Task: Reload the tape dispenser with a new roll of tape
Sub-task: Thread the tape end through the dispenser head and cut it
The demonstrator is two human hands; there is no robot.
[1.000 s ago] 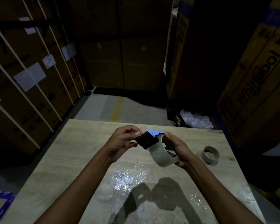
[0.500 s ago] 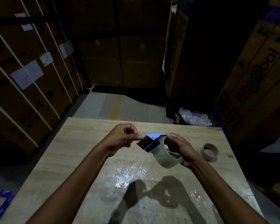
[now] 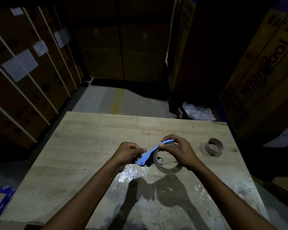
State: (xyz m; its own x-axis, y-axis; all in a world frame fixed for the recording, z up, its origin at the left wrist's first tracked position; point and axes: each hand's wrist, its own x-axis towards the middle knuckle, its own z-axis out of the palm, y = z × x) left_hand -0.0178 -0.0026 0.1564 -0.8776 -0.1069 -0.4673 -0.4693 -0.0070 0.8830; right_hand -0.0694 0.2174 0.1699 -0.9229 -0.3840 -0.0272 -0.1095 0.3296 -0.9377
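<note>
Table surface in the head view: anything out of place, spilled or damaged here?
Nothing damaged or spilled. An empty cardboard tape core sits loose on the wooden table, right of the hands, likely the spent roll. Shiny clear film lies crinkled on the tabletop below the blue tape dispenser. Both fit a reload.

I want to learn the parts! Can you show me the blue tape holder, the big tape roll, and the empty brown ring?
Blue plastic tape dispenser (image 3: 148, 154), head view, on its flat arm.
Clear roll of tape (image 3: 169, 170), head view, on its lower rim.
Empty brown cardboard core (image 3: 213, 151), head view, on its outer wall.
</note>
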